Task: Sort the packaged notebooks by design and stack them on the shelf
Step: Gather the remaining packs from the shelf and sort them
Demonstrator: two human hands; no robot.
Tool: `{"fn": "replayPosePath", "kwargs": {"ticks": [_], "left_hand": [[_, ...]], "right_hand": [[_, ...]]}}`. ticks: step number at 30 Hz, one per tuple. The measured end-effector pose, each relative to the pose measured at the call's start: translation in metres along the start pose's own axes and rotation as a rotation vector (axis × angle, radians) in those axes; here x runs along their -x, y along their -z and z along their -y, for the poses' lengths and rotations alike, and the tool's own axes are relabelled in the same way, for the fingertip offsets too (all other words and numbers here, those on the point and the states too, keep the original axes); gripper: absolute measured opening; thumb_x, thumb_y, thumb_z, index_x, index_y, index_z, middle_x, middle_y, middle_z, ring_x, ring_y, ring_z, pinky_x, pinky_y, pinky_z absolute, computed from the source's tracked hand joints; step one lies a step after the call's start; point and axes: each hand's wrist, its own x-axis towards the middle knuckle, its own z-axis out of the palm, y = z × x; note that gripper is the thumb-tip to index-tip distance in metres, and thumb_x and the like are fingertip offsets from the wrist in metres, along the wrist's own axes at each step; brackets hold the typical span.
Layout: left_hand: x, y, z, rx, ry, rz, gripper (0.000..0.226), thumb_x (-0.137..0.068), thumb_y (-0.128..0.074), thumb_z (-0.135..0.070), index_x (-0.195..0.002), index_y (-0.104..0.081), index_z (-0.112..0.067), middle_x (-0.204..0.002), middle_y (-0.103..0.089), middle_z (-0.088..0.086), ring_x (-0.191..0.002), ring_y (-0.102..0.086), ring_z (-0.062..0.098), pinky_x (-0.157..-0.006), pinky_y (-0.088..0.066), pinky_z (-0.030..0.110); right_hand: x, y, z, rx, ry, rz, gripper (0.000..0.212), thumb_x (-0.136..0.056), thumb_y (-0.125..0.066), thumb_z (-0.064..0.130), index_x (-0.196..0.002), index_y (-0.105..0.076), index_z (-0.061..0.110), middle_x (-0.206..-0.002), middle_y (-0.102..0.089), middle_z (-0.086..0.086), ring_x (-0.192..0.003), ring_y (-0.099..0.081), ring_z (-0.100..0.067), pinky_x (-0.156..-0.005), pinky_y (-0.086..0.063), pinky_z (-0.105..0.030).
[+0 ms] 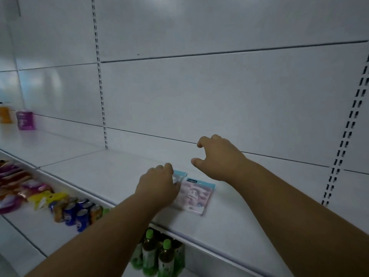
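- Head view: two packaged notebooks are lying flat on the white shelf (pixel 123 170), near its front edge, around the middle of the frame.
- The pink notebook (pixel 196 194) is showing a blue header strip; touching it at its 10 o'clock side, a second notebook (pixel 179 174) is mostly hidden, its design unreadable.
- The left hand (pixel 157 186) is resting on that second pack; its grip is curled over the pack's edge, though whether it is pinching or just pressing I cannot tell.
- The right hand (pixel 217 158) is hovering above the shelf at 1 o'clock of the pink pack, grip loosely spread, holding nothing.
- Judging by this, the placing step is underway: packs are being squared side by side by design.
- The next move probably calls for aligning edges, then fetching more packs.
- Cans (pixel 79 212) and green bottles (pixel 155 254) are sitting on the lower shelves.
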Motion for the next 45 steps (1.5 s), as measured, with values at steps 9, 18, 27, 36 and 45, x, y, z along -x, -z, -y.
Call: {"fn": "replayPosePath", "kwargs": {"ticks": [9, 18, 27, 36, 45], "left_hand": [[-0.064, -0.031, 0.030, -0.107, 0.112, 0.347, 0.089, -0.054, -0.066, -0.071, -0.124, -0.041, -0.021, -0.115, -0.060, 0.003, -0.101, -0.055, 0.024, -0.083, -0.050, 0.036], [-0.079, 0.001, 0.080, 0.788, 0.016, 0.023, 0.077, -0.059, -0.085, -0.038, -0.120, -0.046, -0.015, -0.108, -0.060, 0.006, -0.092, -0.065, 0.022, -0.076, -0.058, 0.039], [-0.059, 0.032, 0.108, 1.551, -0.007, 0.126, 0.043, -0.078, -0.077, -0.023, -0.114, -0.053, -0.027, -0.101, -0.071, -0.002, -0.078, -0.073, 0.013, -0.054, -0.058, 0.026], [-0.036, 0.036, 0.075, 1.750, -0.055, 0.288, 0.034, -0.084, -0.070, -0.016, -0.107, -0.052, -0.033, -0.100, -0.071, -0.004, -0.080, -0.074, 0.016, -0.055, -0.058, 0.029], [0.045, 0.041, -0.075, 1.824, -0.179, 0.472, 0.035, -0.083, -0.071, -0.016, -0.101, -0.051, -0.039, -0.091, -0.072, -0.009, -0.078, -0.074, 0.014, -0.053, -0.057, 0.026]], "right_hand": [[-0.023, -0.043, 0.009, 0.073, -0.174, 0.069, 0.051, -0.081, -0.056, 0.053, -0.122, -0.051, 0.023, -0.119, -0.053, -0.005, -0.102, -0.054, -0.025, -0.082, -0.047, -0.038], [-0.014, -0.084, 0.044, 0.207, -0.550, 0.388, 0.052, -0.072, -0.052, 0.065, -0.078, -0.063, 0.015, -0.072, -0.066, -0.001, -0.062, -0.058, -0.017, -0.064, -0.047, -0.029], [-0.013, -0.105, 0.065, 0.126, -0.783, 0.309, 0.084, -0.056, -0.064, 0.071, -0.119, -0.055, 0.016, -0.115, -0.058, -0.008, -0.101, -0.058, -0.024, -0.089, -0.049, -0.033], [0.025, -0.062, 0.048, -0.402, -0.738, -0.489, 0.029, -0.083, -0.058, 0.011, -0.110, -0.057, 0.023, -0.101, -0.068, -0.004, -0.087, -0.067, -0.024, -0.079, -0.057, -0.047], [0.172, 0.046, -0.014, -0.350, -0.780, -0.750, 0.035, -0.089, -0.065, 0.025, -0.118, -0.048, 0.034, -0.097, -0.067, 0.011, -0.078, -0.070, -0.008, -0.062, -0.061, -0.029]]}}
